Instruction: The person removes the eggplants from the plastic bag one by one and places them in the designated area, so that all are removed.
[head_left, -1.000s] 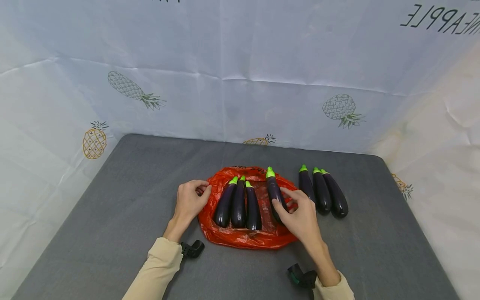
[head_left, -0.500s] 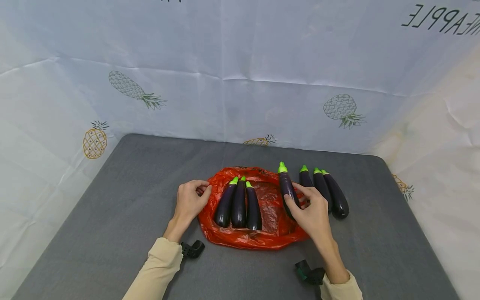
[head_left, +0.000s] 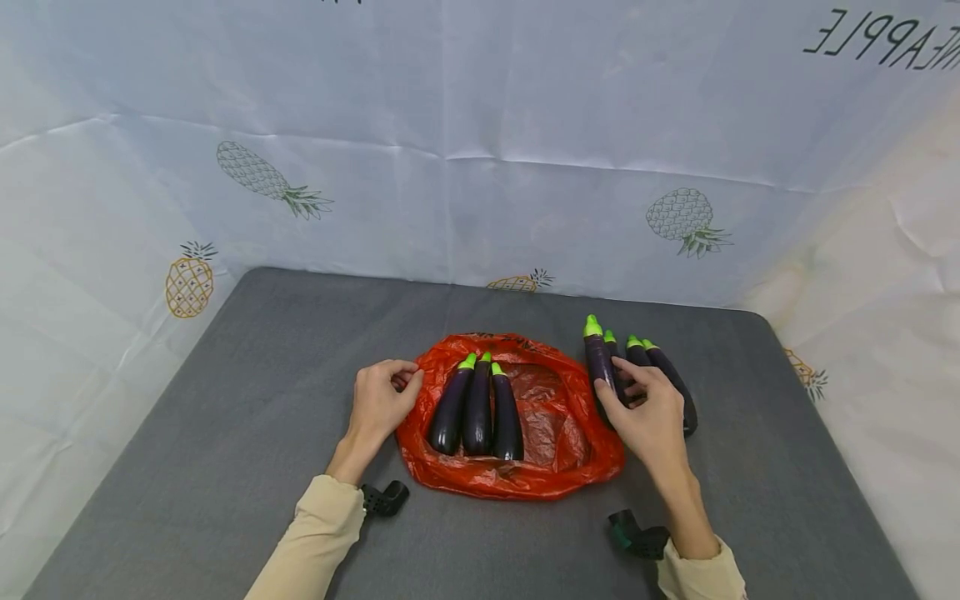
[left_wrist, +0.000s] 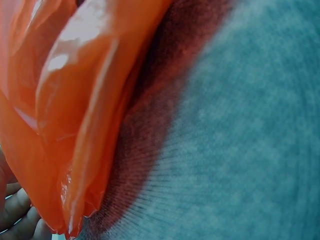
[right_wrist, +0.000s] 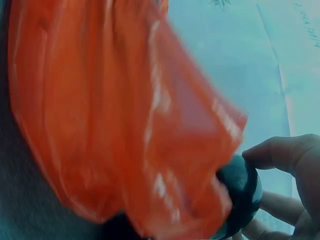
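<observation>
A red plastic bag lies spread with its mouth facing up, and three eggplants rest side by side in its left half. My left hand pinches the bag's left rim; in the left wrist view its fingers show at the bag's lower edge. My right hand grips another eggplant by its lower body, green cap pointing away, just past the bag's right rim. The right wrist view shows the dark rounded end of this eggplant between thumb and fingers, partly behind the bag's film.
Beyond the right hand more eggplants lie on the grey table, partly hidden by the hand and the held one. A white cloth with pineapple prints hangs behind the table's far edge.
My right hand has carried its eggplant rightward, from over the bag's right half to beside the other eggplants outside. The left hand has stayed at the bag's left rim.
</observation>
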